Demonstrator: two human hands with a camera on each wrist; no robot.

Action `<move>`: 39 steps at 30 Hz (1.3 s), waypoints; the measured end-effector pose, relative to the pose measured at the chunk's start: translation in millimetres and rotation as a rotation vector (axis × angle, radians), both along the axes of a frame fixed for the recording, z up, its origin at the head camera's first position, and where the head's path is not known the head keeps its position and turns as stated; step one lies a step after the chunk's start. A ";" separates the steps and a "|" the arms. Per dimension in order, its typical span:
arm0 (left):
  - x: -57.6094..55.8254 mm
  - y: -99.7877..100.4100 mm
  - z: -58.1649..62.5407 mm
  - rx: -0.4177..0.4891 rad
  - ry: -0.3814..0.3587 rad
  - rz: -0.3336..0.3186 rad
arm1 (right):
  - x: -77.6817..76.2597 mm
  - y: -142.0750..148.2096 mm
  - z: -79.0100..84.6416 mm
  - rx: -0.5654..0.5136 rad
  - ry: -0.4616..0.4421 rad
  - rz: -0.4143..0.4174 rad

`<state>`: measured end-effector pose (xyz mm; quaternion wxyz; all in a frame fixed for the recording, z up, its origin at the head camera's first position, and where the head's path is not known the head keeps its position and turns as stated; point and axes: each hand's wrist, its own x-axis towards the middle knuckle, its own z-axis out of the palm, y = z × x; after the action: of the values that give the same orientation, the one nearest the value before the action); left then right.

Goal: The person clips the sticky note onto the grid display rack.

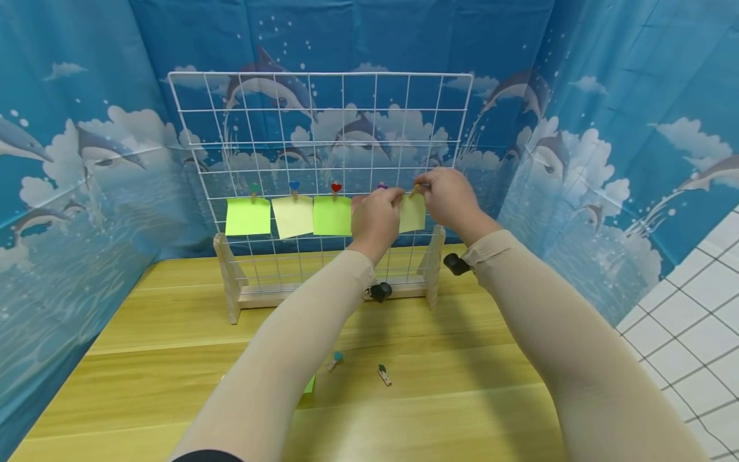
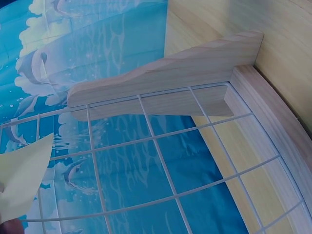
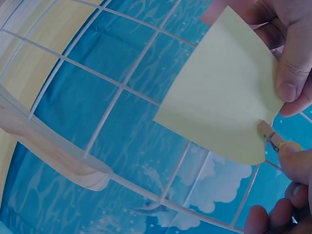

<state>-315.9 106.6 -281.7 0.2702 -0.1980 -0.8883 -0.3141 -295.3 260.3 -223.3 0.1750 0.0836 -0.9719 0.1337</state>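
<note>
A pale yellow sticky note (image 3: 219,92) lies against the white wire grid (image 1: 359,142) at its right side. My left hand (image 1: 376,217) pinches the note's upper left corner between thumb and finger. With my right hand (image 1: 450,196) I pinch a small wooden clothespin (image 3: 271,134) with a yellow top, its tip on the note's upper edge. To the left hang a green note (image 1: 248,217), a pale yellow note (image 1: 292,217) and another green note (image 1: 332,216), each under a heart-topped clothespin. A pink note (image 1: 356,201) is mostly hidden behind my left hand.
The grid stands in a wooden base (image 1: 271,296) on the wooden table (image 1: 173,359). Two loose clothespins, one blue-topped (image 1: 335,360) and one green-topped (image 1: 384,375), lie in front. A green note (image 1: 310,385) shows partly behind my left sleeve. A dolphin-print curtain (image 1: 404,38) surrounds the table.
</note>
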 end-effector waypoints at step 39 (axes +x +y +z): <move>-1.5 -0.5 -2.6 0.000 0.029 -0.018 | 6.1 12.0 -15.1 -0.162 -0.077 0.047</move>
<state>-317.4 106.1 -284.3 0.2802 -0.2106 -0.8824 -0.3138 -289.2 272.2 -238.4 0.1404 0.0866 -0.9617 0.2190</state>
